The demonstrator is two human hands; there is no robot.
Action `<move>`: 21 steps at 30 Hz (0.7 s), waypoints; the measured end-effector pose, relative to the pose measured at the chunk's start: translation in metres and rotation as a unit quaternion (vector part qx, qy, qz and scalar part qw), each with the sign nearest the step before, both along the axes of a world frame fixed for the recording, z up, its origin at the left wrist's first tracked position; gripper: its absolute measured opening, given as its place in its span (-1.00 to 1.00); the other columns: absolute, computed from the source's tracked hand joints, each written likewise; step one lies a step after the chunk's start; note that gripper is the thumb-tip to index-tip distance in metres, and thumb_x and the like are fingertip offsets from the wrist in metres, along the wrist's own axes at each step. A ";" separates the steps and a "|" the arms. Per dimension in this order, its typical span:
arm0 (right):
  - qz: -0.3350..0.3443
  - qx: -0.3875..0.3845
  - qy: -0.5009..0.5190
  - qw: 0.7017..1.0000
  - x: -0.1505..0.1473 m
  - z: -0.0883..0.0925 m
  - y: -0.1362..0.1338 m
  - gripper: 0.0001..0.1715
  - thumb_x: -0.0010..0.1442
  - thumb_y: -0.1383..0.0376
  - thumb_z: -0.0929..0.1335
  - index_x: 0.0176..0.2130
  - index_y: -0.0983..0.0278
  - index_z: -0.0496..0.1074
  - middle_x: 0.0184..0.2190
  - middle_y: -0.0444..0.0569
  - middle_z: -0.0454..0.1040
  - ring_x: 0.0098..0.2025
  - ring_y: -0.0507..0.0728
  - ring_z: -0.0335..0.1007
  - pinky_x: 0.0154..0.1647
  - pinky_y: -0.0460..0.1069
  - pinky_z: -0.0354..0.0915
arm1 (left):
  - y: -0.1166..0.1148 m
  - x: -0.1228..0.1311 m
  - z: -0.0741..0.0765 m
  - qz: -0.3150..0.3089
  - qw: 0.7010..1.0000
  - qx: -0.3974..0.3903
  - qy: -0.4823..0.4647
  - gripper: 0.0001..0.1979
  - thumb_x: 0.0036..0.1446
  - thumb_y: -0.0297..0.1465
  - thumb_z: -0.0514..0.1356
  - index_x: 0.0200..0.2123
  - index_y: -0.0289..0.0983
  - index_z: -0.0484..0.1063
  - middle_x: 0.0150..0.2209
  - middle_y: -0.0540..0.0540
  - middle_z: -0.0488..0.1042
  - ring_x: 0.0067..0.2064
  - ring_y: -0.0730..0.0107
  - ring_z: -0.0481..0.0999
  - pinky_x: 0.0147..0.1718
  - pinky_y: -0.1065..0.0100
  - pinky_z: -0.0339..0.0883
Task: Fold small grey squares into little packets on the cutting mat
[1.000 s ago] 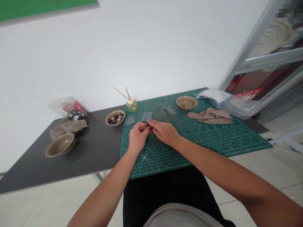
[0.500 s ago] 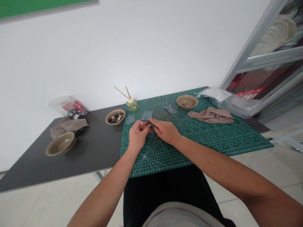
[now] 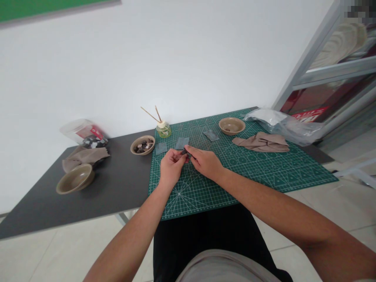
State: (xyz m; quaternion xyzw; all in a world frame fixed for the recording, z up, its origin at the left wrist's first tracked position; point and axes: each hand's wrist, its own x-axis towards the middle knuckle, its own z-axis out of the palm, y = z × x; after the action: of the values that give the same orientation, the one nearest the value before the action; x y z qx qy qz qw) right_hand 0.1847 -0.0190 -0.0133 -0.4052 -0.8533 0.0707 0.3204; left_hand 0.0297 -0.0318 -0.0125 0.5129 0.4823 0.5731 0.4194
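Observation:
My left hand [image 3: 170,166] and my right hand [image 3: 205,161] meet over the green cutting mat [image 3: 258,168], fingertips pinched together on a small dark piece [image 3: 184,152] held between them. I cannot make out what the piece is. Just beyond the hands lie two grey fabric squares [image 3: 182,142] on the mat, and a third grey square [image 3: 211,135] lies farther right.
A bowl of dark buttons [image 3: 143,145] and a reed diffuser bottle [image 3: 163,129] stand behind the hands. A tan bowl [image 3: 232,125], folded beige cloth [image 3: 261,142] and a plastic bag [image 3: 282,123] sit at the right. Left: an empty bowl [image 3: 75,179], cloth [image 3: 84,156], a tipped jar [image 3: 84,133].
Both hands have stayed together at the same spot; the fingers shifted slightly and the small dark piece now shows between the fingertips.

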 end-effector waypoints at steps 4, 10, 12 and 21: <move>0.031 0.012 -0.001 0.999 0.000 0.001 -0.001 -0.44 0.27 0.43 0.22 0.24 0.32 0.29 0.20 0.05 0.39 0.17 0.14 0.41 0.14 0.05 0.39 | -0.001 0.000 0.002 0.005 1.000 0.004 0.026 -0.84 -0.05 -0.39 0.30 -0.45 -0.24 0.34 -0.56 0.06 0.49 -0.47 0.41 0.54 -0.44 0.40 0.38; 0.005 -0.014 0.020 1.000 0.001 0.000 0.002 -0.47 0.27 0.43 0.22 0.20 0.34 0.35 0.15 0.06 0.45 0.12 0.14 0.45 0.12 0.05 0.40 | 0.001 -0.001 -0.002 -0.011 1.000 0.009 -0.003 -0.83 0.00 -0.36 0.30 -0.42 -0.23 0.33 -0.50 0.04 0.53 -0.43 0.39 0.56 -0.34 0.34 0.44; -0.008 -0.029 0.027 0.999 0.002 0.000 0.004 -0.49 0.27 0.43 0.22 0.18 0.33 0.38 0.13 0.06 0.47 0.12 0.15 0.45 0.12 0.05 0.40 | 0.002 -0.001 -0.003 -0.010 1.000 0.020 -0.017 -0.81 0.00 -0.35 0.32 -0.39 -0.23 0.34 -0.50 0.05 0.53 -0.44 0.40 0.56 -0.33 0.33 0.45; -0.030 -0.039 0.064 0.997 0.004 0.001 0.005 -0.47 0.29 0.40 0.22 0.22 0.30 0.33 0.02 0.04 0.56 -0.06 0.14 0.55 -0.02 0.03 0.43 | 0.003 0.000 -0.002 0.011 0.998 0.041 -0.040 -0.74 -0.06 -0.39 0.37 -0.29 -0.24 0.40 -0.50 0.12 0.40 -0.46 0.49 0.48 -0.34 0.32 0.50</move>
State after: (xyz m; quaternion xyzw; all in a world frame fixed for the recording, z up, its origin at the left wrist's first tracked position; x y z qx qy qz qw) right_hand 0.1887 -0.0144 -0.0123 -0.4374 -0.8150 0.1200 0.3605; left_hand 0.0295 -0.0288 -0.0144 0.5014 0.4469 0.6170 0.4101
